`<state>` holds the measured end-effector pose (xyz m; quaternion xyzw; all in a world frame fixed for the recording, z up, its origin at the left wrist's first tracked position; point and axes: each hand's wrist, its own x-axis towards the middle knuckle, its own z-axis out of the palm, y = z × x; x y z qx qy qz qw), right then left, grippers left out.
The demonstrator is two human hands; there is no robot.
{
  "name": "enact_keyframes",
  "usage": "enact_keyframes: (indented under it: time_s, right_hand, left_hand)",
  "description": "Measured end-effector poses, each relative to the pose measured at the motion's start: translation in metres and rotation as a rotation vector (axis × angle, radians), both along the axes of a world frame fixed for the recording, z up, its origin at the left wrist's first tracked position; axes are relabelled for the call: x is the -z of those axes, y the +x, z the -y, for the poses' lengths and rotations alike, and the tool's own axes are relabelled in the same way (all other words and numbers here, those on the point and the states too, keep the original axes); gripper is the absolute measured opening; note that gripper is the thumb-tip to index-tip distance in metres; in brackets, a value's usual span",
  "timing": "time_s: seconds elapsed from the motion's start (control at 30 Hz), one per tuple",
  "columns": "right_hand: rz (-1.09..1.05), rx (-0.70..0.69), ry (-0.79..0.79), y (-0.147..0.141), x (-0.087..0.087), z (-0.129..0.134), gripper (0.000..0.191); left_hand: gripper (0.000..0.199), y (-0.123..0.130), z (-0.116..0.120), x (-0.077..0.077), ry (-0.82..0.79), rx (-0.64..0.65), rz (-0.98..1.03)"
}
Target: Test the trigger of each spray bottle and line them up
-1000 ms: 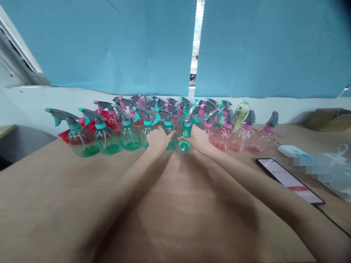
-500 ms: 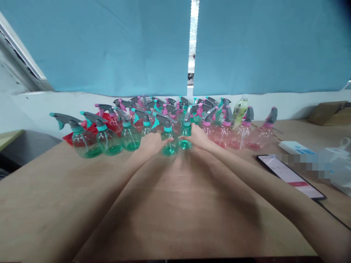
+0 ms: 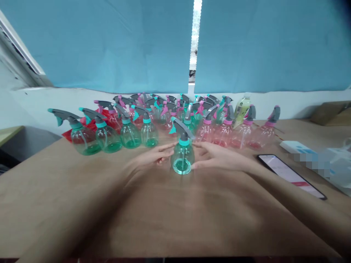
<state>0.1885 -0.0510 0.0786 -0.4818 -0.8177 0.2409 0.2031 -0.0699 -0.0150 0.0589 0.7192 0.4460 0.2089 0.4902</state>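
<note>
And here's the front green spray bottle (image 3: 182, 155) on the table (image 3: 175, 219), left hand (image 3: 153, 156) on its left side, right hand (image 3: 222, 157) on its right: two hands apart, clamped on it from both sides! Right of that bottle lies the phone (image 3: 292, 176). Beyond it to the left, four green spray bottles (image 3: 131, 137); beyond to the right, pink ones (image 3: 223, 135). More spray heads (image 3: 170, 106) crowd directly behind it, and farthest back, the blue curtain (image 3: 123, 47)!
</note>
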Motion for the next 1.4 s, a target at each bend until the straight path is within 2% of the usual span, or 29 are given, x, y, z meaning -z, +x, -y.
enact_keyframes:
  time_s: [0.07, 0.17, 0.27, 0.37, 0.47, 0.53, 0.63, 0.7, 0.77, 0.83, 0.93, 1.03, 1.2, 1.27, 1.4]
  right_hand:
    - [-0.124, -0.102, -0.050, 0.001, 0.011, 0.005, 0.072]
    - [-0.300, -0.133, -0.048, 0.000, 0.027, 0.004, 0.074]
    - [-0.428, -0.090, -0.016, -0.001, 0.037, 0.006, 0.076]
    - [-0.480, 0.038, 0.110, -0.003, 0.044, 0.014, 0.074]
    - [-0.444, 0.162, 0.195, -0.008, 0.050, 0.019, 0.077]
    - [-0.423, 0.207, 0.240, -0.012, 0.054, 0.020, 0.079]
    - [-0.397, 0.208, 0.353, -0.020, 0.061, 0.020, 0.080]
    - [-0.354, 0.176, 0.435, -0.026, 0.066, 0.022, 0.079]
    - [-0.305, 0.143, 0.504, -0.034, 0.070, 0.025, 0.082]
    - [-0.274, 0.121, 0.543, -0.040, 0.074, 0.028, 0.090]
    - [-0.263, 0.097, 0.566, -0.044, 0.079, 0.029, 0.099]
    - [-0.269, 0.032, 0.543, -0.037, 0.082, 0.024, 0.099]
    - [-0.247, -0.225, 0.396, 0.001, 0.079, 0.005, 0.084]
    - [-0.196, -0.229, 0.305, 0.018, 0.078, -0.003, 0.079]
    - [-0.059, -0.129, 0.161, 0.041, 0.086, -0.012, 0.072]
  left_hand:
    - [0.051, 0.011, -0.001, 0.008, -0.069, 0.042, 0.046]
    - [0.048, 0.026, -0.005, 0.018, -0.102, 0.015, 0.090]
    - [0.046, 0.033, -0.012, 0.028, -0.018, -0.110, 0.081]
    - [0.045, 0.036, -0.012, 0.029, 0.084, -0.227, 0.082]
    - [0.048, 0.041, 0.004, 0.013, 0.238, -0.289, 0.115]
    - [0.053, 0.046, 0.020, -0.003, 0.369, -0.226, 0.104]
    - [0.076, 0.057, 0.039, -0.024, 0.480, -0.134, 0.010]
    - [0.082, 0.068, 0.044, -0.030, 0.520, -0.133, 0.029]
    - [0.070, 0.078, 0.043, -0.030, 0.539, -0.187, 0.079]
    - [0.048, 0.085, 0.038, -0.026, 0.579, -0.256, 0.102]
    - [0.025, 0.092, 0.030, -0.021, 0.641, -0.287, 0.149]
    - [0.025, 0.094, 0.027, -0.020, 0.625, -0.278, 0.237]
    - [0.029, 0.095, 0.026, -0.019, 0.547, -0.229, 0.334]
    - [0.031, 0.094, 0.025, -0.018, 0.531, -0.213, 0.331]
    - [0.033, 0.092, 0.022, -0.015, 0.528, -0.176, 0.336]
